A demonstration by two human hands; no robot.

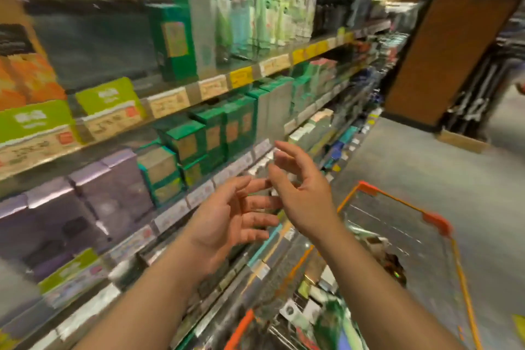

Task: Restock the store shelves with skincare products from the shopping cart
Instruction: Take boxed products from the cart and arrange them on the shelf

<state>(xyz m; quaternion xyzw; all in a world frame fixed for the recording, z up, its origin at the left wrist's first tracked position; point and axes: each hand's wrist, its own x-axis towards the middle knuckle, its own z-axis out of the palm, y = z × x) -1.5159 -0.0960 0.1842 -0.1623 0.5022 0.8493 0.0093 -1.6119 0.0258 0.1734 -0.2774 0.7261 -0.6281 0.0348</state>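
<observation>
Hands empty: I've got left hand (227, 216) and right hand (298, 193) spread, fingers loose, beside the shelf (181, 99). Boxes (301, 312) wait in the cart (437, 220), below right of the shelf. Likely light, stiff cardboard, glossy; grip flat sides. Frame's blurry.

Two hands raised, left hand (227, 216) and right hand (298, 193), both empty; one orange-rimmed shopping cart (437, 221); four shelf levels (176, 105) in view; boxes on them too blurred to count.
</observation>
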